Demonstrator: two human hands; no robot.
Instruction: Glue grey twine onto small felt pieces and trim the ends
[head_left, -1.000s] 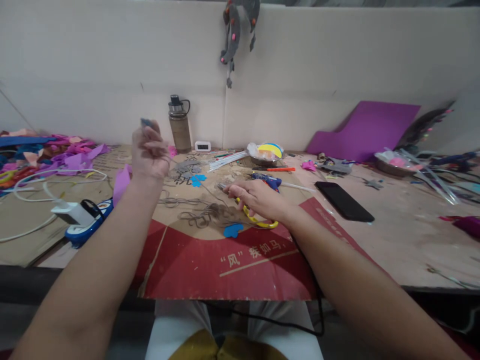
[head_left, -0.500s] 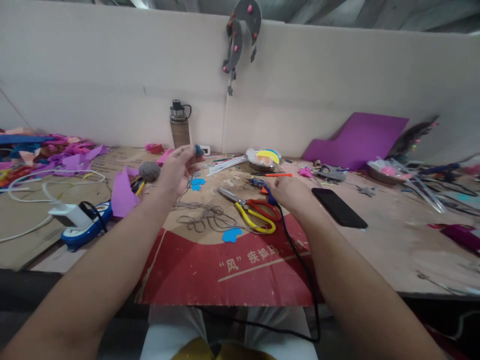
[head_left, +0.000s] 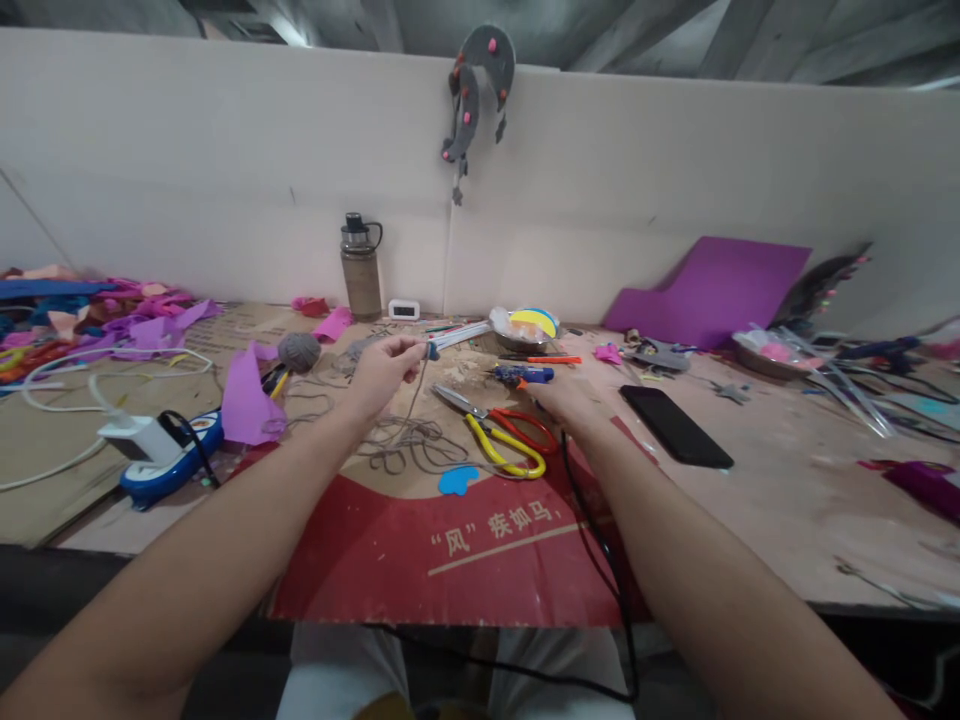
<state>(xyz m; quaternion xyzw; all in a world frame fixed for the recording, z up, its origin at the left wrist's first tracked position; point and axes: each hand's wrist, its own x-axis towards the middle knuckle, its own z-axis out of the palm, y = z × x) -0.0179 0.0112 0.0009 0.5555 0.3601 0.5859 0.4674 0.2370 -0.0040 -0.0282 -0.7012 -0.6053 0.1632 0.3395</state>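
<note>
My left hand (head_left: 386, 372) is closed in a pinch on a small dark blue piece (head_left: 433, 350). Grey yarn (head_left: 414, 398) runs down from that piece to loose loops on the cardboard. My right hand (head_left: 556, 396) is wrapped round a blue glue gun (head_left: 525, 374), its tip pointing left toward the other hand; a black cord trails from it to the table's front edge. Just below lie scissors (head_left: 517, 440) with one yellow and one red handle, half open. A bright blue cut-out shape (head_left: 457, 481) rests in front of the yarn.
A red and brown cardboard sheet (head_left: 450, 590) covers the middle. To the right lies a black phone (head_left: 675, 427). At the back stand a bottle (head_left: 361, 270) and a metal bowl (head_left: 519, 343). A grey yarn ball (head_left: 298, 352) and a blue power strip (head_left: 171, 462) are left.
My left hand has moved right and slightly down with the blue piece, toward the glue gun. The glue gun has turned more level, and my view has tilted slightly up.
</note>
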